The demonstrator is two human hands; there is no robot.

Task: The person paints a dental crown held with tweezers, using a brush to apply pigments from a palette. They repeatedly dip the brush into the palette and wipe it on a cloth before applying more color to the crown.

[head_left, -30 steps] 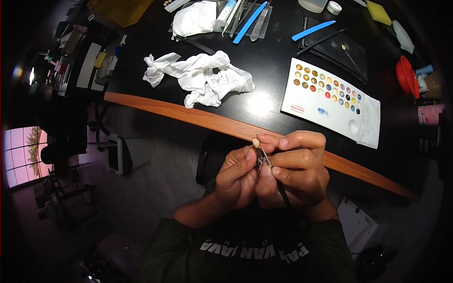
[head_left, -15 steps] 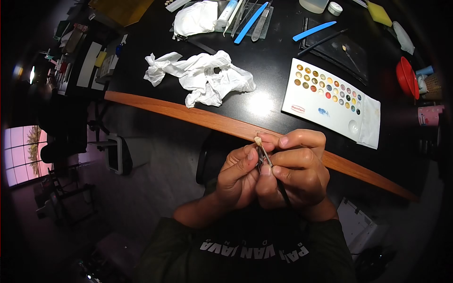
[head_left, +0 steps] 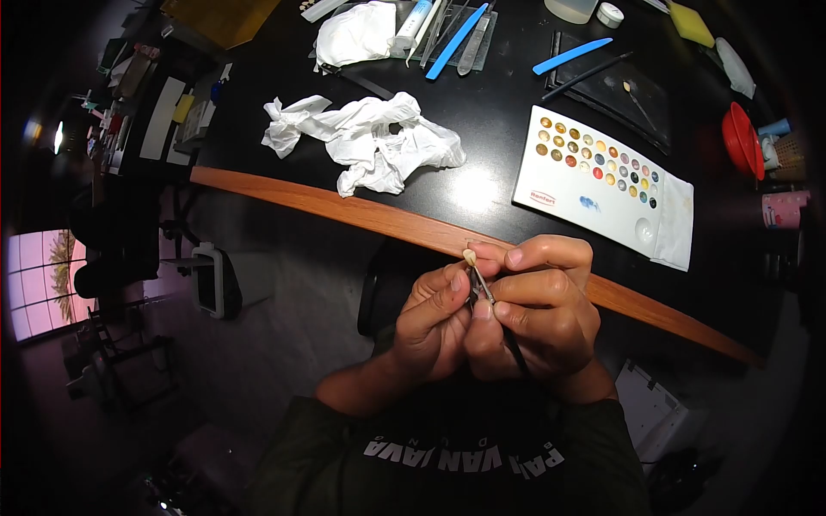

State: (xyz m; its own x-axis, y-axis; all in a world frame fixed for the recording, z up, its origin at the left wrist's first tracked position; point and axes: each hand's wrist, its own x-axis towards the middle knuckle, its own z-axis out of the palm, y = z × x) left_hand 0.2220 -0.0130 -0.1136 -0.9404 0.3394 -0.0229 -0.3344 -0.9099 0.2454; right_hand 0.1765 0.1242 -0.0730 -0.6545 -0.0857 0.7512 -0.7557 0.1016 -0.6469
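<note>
Looking down from the head view, the camera is showing two bare hands which are meeting closely just over the wooden edge [head_left: 344, 213] of the black table. The left hand [head_left: 430, 320] is closing narrowly, and its thumb and fingers are pinching what seems to be a small metal holder [head_left: 472, 290], partly hidden by the fingers. At the upper end of this holder, as far as I can judge, a small pale tooth-shaped piece [head_left: 469, 255] is standing out above the fingertips, probably so that its surface is remaining free for reaching.

The right hand [head_left: 552, 311] is also closing narrowly, around a thin brush [head_left: 484, 289]. Its dark handle is sloping down across the palm side, while its tip is pointing up at the piece; whether the tip is really touching it, I cannot tell. The fingers are gripping low on the metal part, near the tip, which is probably giving finer control. Both hands are leaning together, and this is likely steadying them.

Beyond the right hand, a white palette [head_left: 562, 182] is lying at a slant, its rows of coloured wells facing up, perhaps for easy reach of the brush. A crumpled white tissue [head_left: 379, 146] is resting on the table at the other side, well apart from the palette.
</note>
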